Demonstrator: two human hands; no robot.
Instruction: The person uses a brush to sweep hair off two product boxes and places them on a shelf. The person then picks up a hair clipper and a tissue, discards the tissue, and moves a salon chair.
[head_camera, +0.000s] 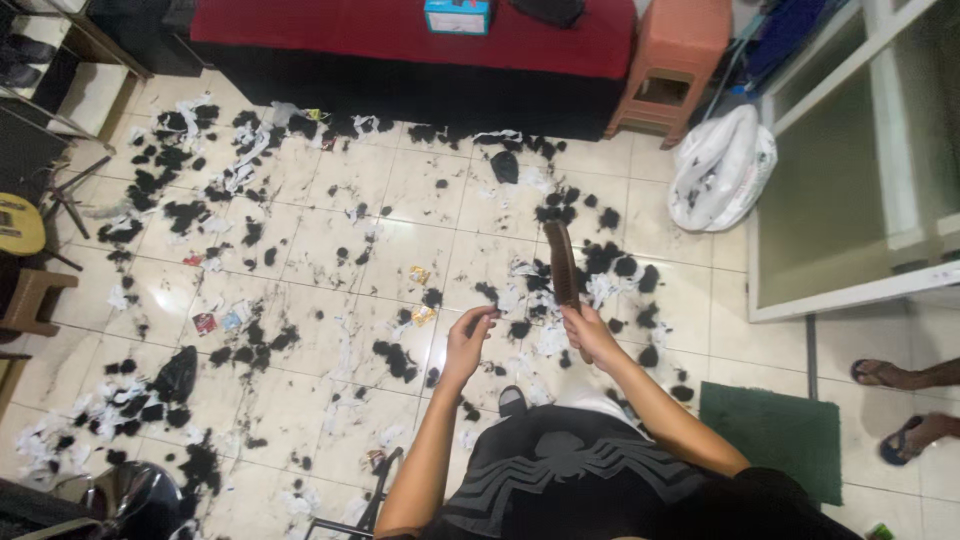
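My right hand (588, 335) grips the handle of a brown broom or brush (562, 262), held up in front of me with its head pointing away. My left hand (468, 338) is raised beside it, fingers curled and pinched, holding nothing that I can make out. Below both hands the pale tiled floor (330, 215) is strewn with clumps of dark cut hair (185, 213) and torn white paper scraps (240, 170). I wear a black shirt with a white spider-like print.
A red-covered bench (420, 40) with a small blue box (458, 15) runs along the far wall, an orange plastic stool (668, 70) beside it. A white plastic bag (722, 170) lies near a glass door (850, 180). A green mat (780, 430) and another person's sandalled feet (905, 405) are at right.
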